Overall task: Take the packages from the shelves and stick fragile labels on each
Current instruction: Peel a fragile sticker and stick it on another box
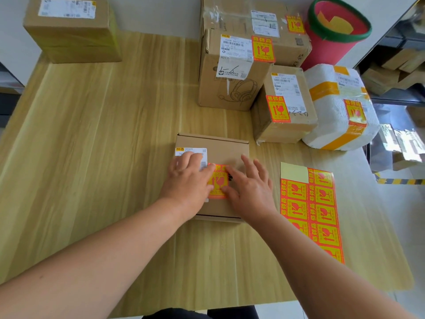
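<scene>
Fragile label [218, 180] on box [230, 147], hands [186, 178] [251, 188] pressing, red bin [322, 52] holds yellow scraps [341, 25]

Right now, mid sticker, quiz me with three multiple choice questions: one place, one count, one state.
1. The label sheet lies: A) left of the small box; B) on top of it; C) right of it.
2. Packages grouped on the table's right already labelled fragile: A) two; B) four; C) six.
3. The small box's fragile label is: A) under both hands; B) curled up; C) torn.

1 C: it lies by the right hand.
2 B: large box, headphone box, brown box and foam package each show one.
3 A: left hand and right hand press it.
</scene>
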`<state>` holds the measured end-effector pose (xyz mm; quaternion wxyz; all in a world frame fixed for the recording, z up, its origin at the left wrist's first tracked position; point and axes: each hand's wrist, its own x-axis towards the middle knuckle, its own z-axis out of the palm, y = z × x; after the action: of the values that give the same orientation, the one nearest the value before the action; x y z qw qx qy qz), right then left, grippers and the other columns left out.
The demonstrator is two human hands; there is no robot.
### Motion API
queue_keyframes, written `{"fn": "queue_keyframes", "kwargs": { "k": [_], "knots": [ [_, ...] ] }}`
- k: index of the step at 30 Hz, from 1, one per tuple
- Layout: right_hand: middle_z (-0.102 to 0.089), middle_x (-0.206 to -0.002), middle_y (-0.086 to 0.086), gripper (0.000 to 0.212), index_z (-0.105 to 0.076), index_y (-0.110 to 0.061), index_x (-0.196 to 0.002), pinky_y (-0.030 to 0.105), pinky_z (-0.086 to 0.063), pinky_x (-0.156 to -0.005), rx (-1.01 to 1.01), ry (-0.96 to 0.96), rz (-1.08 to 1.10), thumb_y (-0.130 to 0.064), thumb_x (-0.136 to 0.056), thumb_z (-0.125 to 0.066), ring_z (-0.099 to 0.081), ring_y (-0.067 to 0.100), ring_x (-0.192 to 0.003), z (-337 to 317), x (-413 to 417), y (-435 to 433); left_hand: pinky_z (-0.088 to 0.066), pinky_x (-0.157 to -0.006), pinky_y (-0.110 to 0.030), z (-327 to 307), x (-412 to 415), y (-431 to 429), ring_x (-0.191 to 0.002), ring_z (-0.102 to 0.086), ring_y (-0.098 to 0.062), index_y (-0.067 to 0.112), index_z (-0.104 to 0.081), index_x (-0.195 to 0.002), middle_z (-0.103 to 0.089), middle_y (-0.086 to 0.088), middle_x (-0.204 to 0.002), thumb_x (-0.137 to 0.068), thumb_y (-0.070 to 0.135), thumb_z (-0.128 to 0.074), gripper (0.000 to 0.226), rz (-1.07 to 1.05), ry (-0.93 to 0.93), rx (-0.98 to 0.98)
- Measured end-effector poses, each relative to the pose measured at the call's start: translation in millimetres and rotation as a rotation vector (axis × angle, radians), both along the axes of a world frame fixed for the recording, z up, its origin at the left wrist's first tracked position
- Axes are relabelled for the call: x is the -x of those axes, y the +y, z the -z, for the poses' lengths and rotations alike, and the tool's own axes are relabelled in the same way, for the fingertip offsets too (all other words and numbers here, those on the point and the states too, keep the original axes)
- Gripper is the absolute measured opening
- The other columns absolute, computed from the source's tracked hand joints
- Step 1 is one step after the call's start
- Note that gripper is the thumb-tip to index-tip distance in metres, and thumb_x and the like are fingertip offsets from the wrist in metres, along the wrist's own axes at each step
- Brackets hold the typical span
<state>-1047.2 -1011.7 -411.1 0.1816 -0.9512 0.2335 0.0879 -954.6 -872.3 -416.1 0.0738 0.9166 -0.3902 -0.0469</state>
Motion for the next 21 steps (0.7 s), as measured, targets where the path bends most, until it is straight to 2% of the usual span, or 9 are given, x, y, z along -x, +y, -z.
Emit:
{"fn": "queue_keyframes", "kwargs": {
  "k": [2,3,6,8,10,11,15,19,21],
  "knots": [
    [-0.004,-0.161,-0.006,0.055,-0.033,-0.042,-0.145,0.044,-0.012,-0.114,0.004,0.046,-0.025,-0.053,-0.093,-0.047,0.003,0.024,-0.147,3,2,-2,-0.017,-0.108,-0.048,0,-1,-1,-0.136,-0.021,-0.029,0.026,-0.051,-0.135,-0.039,-0.011,-0.144,-0.083,0.047,-0.063,0.056,-0.016,0.049,-0.069],
    [-0.003,-0.161,-0.007,0.056,-0.03,-0.042,-0.146,0.044,-0.012,-0.115,-0.005,0.059,-0.029,-0.053,-0.093,-0.045,0.004,0.024,-0.147,4,3,-2,-0.009,-0.11,-0.046,1,0,0,-0.141,-0.013,-0.028,0.029,-0.043,-0.14,-0.028,-0.009,-0.151,-0.088,0.049,-0.055,0.057,-0.03,0.06,-0.08],
    [-0.001,-0.161,-0.007,0.059,-0.025,-0.04,-0.148,0.044,-0.012,-0.115,-0.027,0.046,-0.03,-0.053,-0.095,-0.044,0.004,0.023,-0.147,6,6,-2,-0.004,-0.112,-0.044,0,4,-1,-0.144,-0.002,-0.025,0.032,-0.031,-0.145,-0.015,-0.005,-0.157,-0.092,0.051,-0.047,0.059,-0.038,0.052,-0.109],
    [0.002,-0.161,-0.008,0.061,-0.021,-0.039,-0.15,0.044,-0.012,-0.115,-0.006,0.026,-0.044,-0.052,-0.095,-0.044,0.006,0.021,-0.147,7,9,-1,-0.01,-0.11,-0.044,-1,8,0,-0.142,-0.018,-0.028,0.027,-0.042,-0.141,-0.029,-0.006,-0.153,-0.086,0.047,-0.059,0.061,0.015,0.02,-0.077],
    [0.002,-0.161,-0.009,0.061,-0.019,-0.038,-0.15,0.044,-0.01,-0.116,0.013,0.038,-0.07,-0.052,-0.096,-0.042,0.008,0.021,-0.147,6,12,1,-0.025,-0.104,-0.047,4,12,2,-0.129,-0.045,-0.032,0.019,-0.062,-0.123,-0.055,-0.009,-0.135,-0.072,0.041,-0.077,0.058,0.087,-0.016,-0.052],
    [0.002,-0.161,-0.008,0.06,-0.019,-0.038,-0.151,0.044,-0.01,-0.116,0.015,0.046,-0.075,-0.052,-0.096,-0.04,0.009,0.021,-0.147,7,13,2,-0.031,-0.101,-0.048,7,14,3,-0.123,-0.052,-0.033,0.017,-0.067,-0.115,-0.061,-0.008,-0.128,-0.067,0.038,-0.08,0.054,0.11,-0.039,-0.043],
    [-0.004,-0.162,-0.005,0.057,-0.024,-0.036,-0.15,0.044,-0.012,-0.116,0.012,0.026,-0.071,-0.049,-0.097,-0.04,0.004,0.022,-0.148,7,15,5,-0.026,-0.097,-0.044,12,20,5,-0.117,-0.057,-0.033,0.015,-0.069,-0.111,-0.065,-0.008,-0.122,-0.067,0.032,-0.08,0.049,0.124,-0.043,0.015],
    [-0.036,-0.153,0.004,0.045,-0.052,-0.028,-0.135,0.052,-0.034,-0.103,0.033,-0.117,-0.099,-0.041,-0.093,-0.044,-0.027,0.033,-0.142,8,25,11,-0.028,-0.097,-0.043,15,26,13,-0.116,-0.057,-0.032,0.014,-0.067,-0.115,-0.064,-0.006,-0.124,-0.074,0.03,-0.072,0.044,0.202,-0.076,0.035],
    [-0.047,-0.145,0.006,0.042,-0.059,-0.029,-0.128,0.053,-0.042,-0.096,0.052,-0.137,-0.115,-0.039,-0.089,-0.045,-0.04,0.036,-0.134,12,31,12,-0.028,-0.096,-0.042,16,28,18,-0.115,-0.058,-0.031,0.015,-0.068,-0.112,-0.064,-0.005,-0.123,-0.073,0.03,-0.07,0.042,0.226,-0.075,0.026]
  ]
}}
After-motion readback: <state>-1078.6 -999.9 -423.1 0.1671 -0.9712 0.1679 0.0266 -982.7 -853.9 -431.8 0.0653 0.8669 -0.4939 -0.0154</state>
